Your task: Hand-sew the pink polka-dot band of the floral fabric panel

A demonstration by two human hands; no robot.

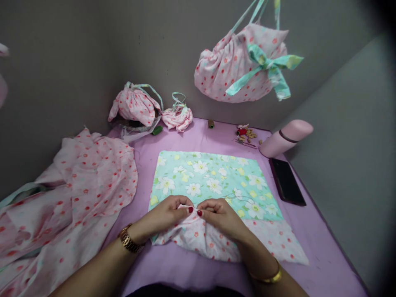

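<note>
A turquoise floral cloth (213,175) lies flat on the purple table (185,272), its near edge joined to pink dotted fabric (216,243). My left hand (167,214) and my right hand (221,216) meet at the near edge of the cloth. Both pinch a fold of the pink dotted fabric between curled fingers, thumbs almost touching. A thin dark thread (230,196) runs across the turquoise cloth just beyond my right hand. Whether a needle is held is too small to tell.
A heap of pink dotted fabric (68,194) covers the left side. Two small pink drawstring bags (136,105) (178,115) sit at the back; a bigger one (244,62) hangs above. A pink bottle (284,138), a black phone (287,181) and small beads (247,134) lie at right.
</note>
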